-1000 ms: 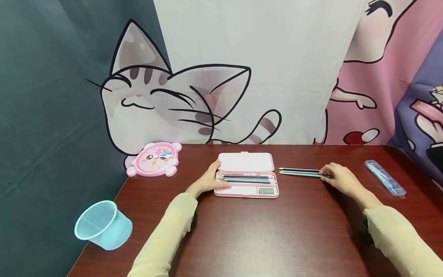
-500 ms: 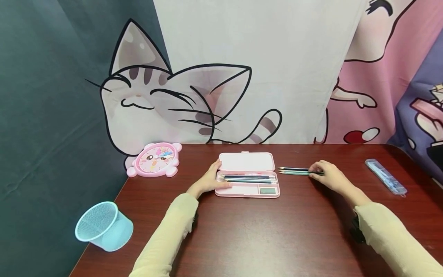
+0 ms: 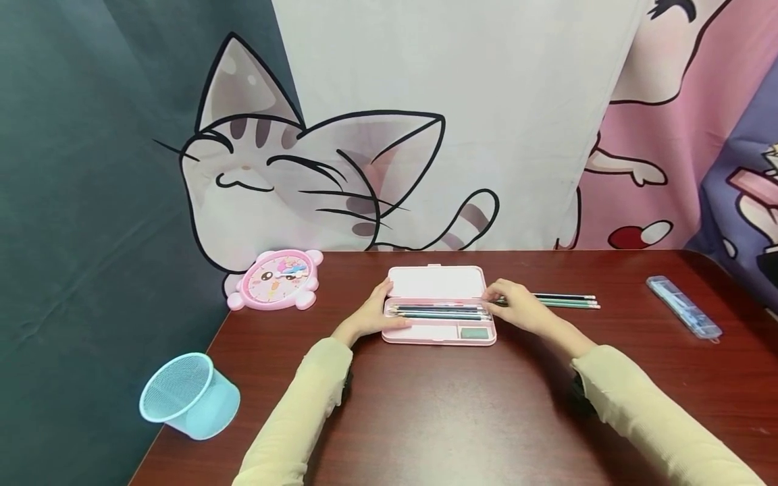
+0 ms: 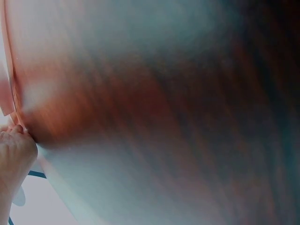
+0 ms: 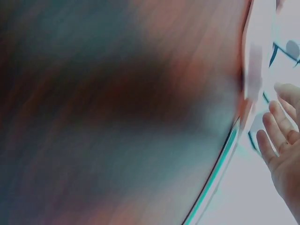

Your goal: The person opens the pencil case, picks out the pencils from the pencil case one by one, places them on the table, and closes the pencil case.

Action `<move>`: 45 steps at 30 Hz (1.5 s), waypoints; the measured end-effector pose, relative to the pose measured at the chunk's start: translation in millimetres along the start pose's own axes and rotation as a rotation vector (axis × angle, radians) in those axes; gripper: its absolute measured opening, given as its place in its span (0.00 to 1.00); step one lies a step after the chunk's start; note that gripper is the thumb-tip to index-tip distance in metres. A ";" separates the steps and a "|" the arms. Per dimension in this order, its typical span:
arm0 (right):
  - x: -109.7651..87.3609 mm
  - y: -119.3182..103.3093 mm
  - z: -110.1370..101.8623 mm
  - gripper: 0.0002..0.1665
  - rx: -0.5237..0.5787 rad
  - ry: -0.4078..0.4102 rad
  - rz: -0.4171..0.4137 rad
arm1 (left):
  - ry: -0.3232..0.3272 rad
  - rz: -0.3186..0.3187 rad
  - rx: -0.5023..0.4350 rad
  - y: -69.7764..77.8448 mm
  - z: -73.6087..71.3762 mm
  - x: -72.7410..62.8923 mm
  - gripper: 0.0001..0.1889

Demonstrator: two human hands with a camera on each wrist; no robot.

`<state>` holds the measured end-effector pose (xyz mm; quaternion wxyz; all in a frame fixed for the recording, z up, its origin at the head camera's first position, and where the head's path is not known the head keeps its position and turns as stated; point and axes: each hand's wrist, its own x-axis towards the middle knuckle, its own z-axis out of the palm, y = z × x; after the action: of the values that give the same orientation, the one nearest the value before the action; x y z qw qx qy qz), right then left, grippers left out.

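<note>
Left hand [image 3: 368, 316] grips the pink case [image 3: 433, 333]; right hand [image 3: 516, 306] hangs loose, empty, beside it. The clock [image 3: 273, 279] is unreadable.

Left sleeve [image 3: 300, 412] and right sleeve [image 3: 653, 408]: long, pale cream fabric, alike in colour and plain over the visible surface. The cloth is soft, with shallow creases along the forearm; fine ribbing shows on the right. Each cuff ends short of the wrist with a simple, slightly loose edge. Left wrist fitting [image 3: 347, 388] and right wrist fitting [image 3: 582, 397]: dark, nearly black, compact, seated at the underside near the cuff; details lost in shadow. Left hand [image 3: 367, 316] and right hand [image 3: 516, 306]: bare, ungloved.
</note>
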<state>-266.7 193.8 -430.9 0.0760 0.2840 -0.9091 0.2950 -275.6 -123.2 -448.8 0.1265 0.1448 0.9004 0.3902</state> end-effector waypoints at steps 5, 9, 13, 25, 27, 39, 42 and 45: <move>9.3 -11.7 3.1 0.09 -0.042 -0.148 -0.018 | 0.001 0.005 -0.013 2.3 2.5 1.7 0.52; 11.5 -15.2 4.5 0.14 -0.081 -0.240 -0.021 | -0.002 0.004 -0.008 3.3 4.5 3.0 0.51; 11.2 -13.9 5.4 0.15 -0.059 -0.260 -0.002 | -0.004 0.002 0.001 4.0 5.1 4.0 0.51; 6.8 -10.4 2.5 0.09 -0.056 -0.113 -0.069 | -0.007 -0.006 -0.017 3.8 3.1 3.4 0.51; 6.1 -9.0 2.4 0.08 -0.052 -0.085 -0.072 | -0.006 -0.007 -0.018 3.8 2.3 2.3 0.51; -7.2 -3.0 -12.2 0.10 0.068 0.017 0.066 | -0.004 -0.029 -0.023 4.3 -0.4 -1.2 0.52; -14.4 4.1 -18.4 0.10 0.065 0.022 0.124 | -0.006 -0.028 -0.025 4.2 -0.4 -1.1 0.52; -23.1 11.6 -26.6 0.11 0.058 0.027 0.154 | -0.005 -0.022 -0.027 3.2 -0.7 -0.5 0.52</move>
<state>-254.9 227.9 -422.0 0.0573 0.2114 -0.9182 0.3300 -274.8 -121.8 -445.9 0.1352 0.1342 0.8962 0.4006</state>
